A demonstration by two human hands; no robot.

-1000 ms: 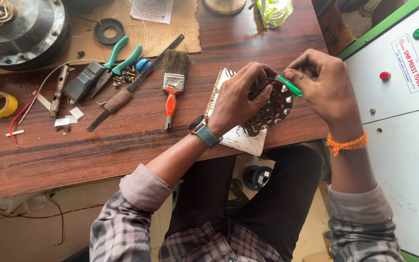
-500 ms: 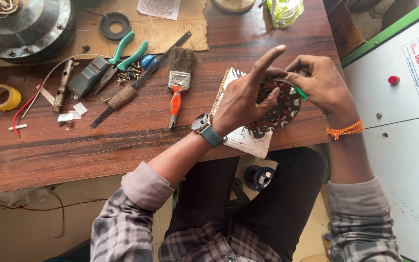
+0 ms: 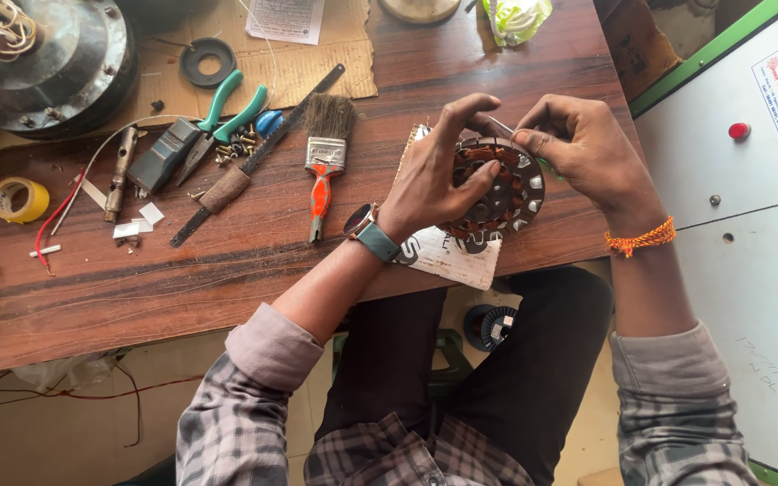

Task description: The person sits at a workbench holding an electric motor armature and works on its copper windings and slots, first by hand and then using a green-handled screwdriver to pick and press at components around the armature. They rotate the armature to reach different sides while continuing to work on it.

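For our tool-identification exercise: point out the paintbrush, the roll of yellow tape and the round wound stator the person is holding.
paintbrush [image 3: 327, 155], head view, on its metal ferrule.
roll of yellow tape [image 3: 34, 200], head view, on its right rim.
round wound stator [image 3: 511, 193], head view, on the copper windings right of centre.

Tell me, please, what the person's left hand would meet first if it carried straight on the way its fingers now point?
The left hand points up and rightward across the round wound stator. Going on, it would likely meet the right hand's fingertips first, though depth is unclear.
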